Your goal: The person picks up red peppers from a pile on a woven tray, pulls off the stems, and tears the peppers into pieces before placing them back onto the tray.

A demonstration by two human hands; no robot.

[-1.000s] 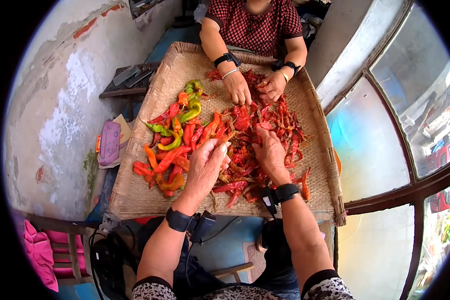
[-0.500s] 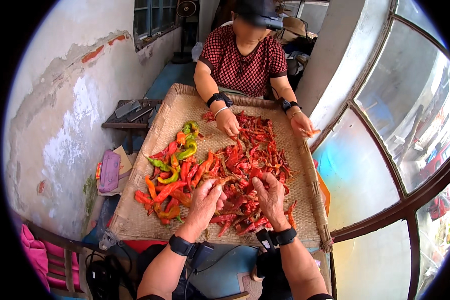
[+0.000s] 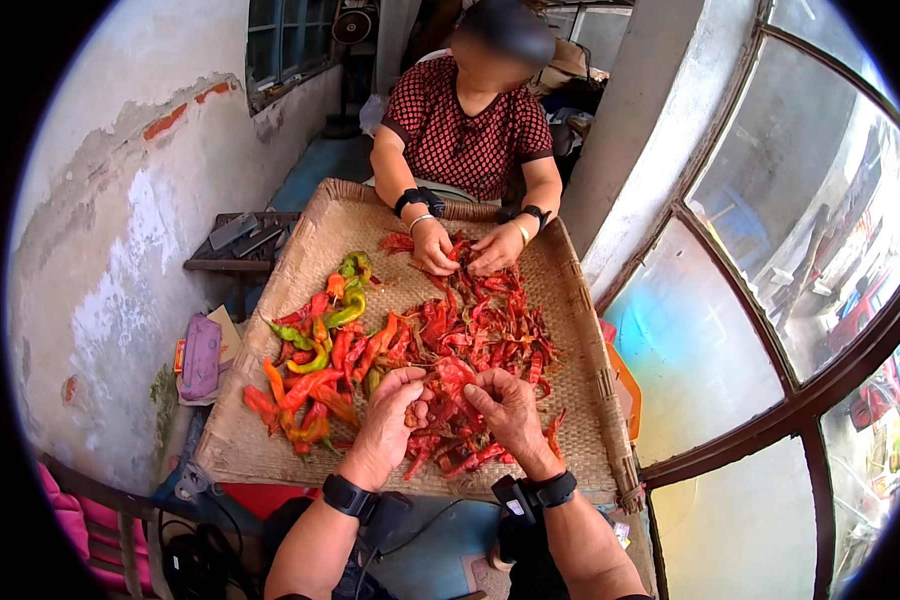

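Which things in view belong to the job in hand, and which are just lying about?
In the job:
- red chilli at the right hand
- shrivelled red chillies
- plump peppers
- woven tray

Lying about:
- purple case
- pink cloth
- fan

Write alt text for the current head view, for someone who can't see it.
A person's left hand is curled beside their right hand, which pinches a red pepper over a woven tray of mostly red peppers, some yellow-green ones at left. Opposite, a co-worker in a patterned top handles peppers too.
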